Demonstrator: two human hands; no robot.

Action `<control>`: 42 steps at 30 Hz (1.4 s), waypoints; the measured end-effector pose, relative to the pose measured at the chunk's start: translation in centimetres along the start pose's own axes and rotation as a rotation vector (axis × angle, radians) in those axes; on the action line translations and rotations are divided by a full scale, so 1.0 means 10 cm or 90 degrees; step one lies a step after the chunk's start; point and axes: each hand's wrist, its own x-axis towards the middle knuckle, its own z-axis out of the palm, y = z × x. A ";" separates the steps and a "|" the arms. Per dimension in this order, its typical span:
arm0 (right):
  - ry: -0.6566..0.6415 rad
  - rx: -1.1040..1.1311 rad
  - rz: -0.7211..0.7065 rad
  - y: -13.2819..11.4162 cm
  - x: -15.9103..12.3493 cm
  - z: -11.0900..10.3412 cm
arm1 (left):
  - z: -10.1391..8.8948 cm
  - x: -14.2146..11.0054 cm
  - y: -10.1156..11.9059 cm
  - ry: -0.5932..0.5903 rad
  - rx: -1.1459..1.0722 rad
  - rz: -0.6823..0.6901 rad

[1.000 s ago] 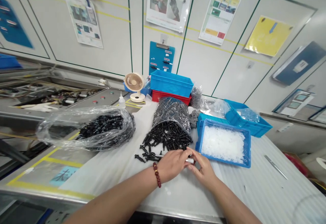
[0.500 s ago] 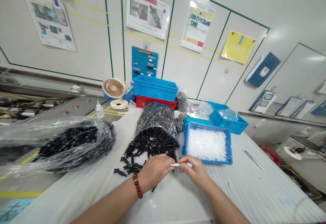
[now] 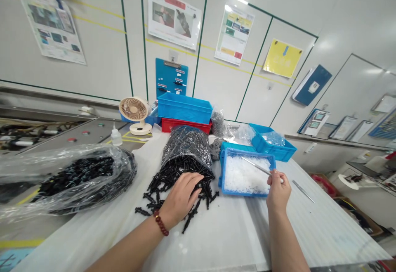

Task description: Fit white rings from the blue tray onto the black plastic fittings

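Observation:
My left hand (image 3: 181, 197), with a red bead bracelet on its wrist, reaches over a heap of small black plastic parts (image 3: 177, 173). Its fingers are stretched out and the thumb stands apart; black parts lie beneath and around it. My right hand (image 3: 278, 189) is closed on slim metal tweezers (image 3: 255, 165). The tips of the tweezers extend over a blue tray (image 3: 247, 193) filled with small white translucent pieces (image 3: 244, 177). The black parts spill from a clear plastic bag (image 3: 187, 142) onto the white table surface.
A large clear bag of black parts (image 3: 83, 177) lies at left. Other tweezers (image 3: 303, 191) rest right of the tray. Behind stand a fan (image 3: 134, 113), a squeeze bottle (image 3: 116, 136), a blue bin (image 3: 185, 109) on a red one (image 3: 185, 126), and another blue bin (image 3: 275, 148).
My hands have moved apart from the middle. The right hand has gone right with the tweezers to the white pieces; the left has moved slightly left and up over the black parts.

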 end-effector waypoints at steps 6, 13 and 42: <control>-0.004 -0.061 0.000 0.00 -0.01 -0.01 | 0.00 0.00 -0.03 -0.002 0.000 -0.004; -0.034 -0.116 -0.008 -0.08 -0.02 -0.04 | 0.01 0.00 -0.04 -0.010 -0.009 -0.006; -0.099 -0.119 -0.013 -0.03 -0.06 -0.01 | 0.02 0.01 -0.04 -0.017 -0.013 0.007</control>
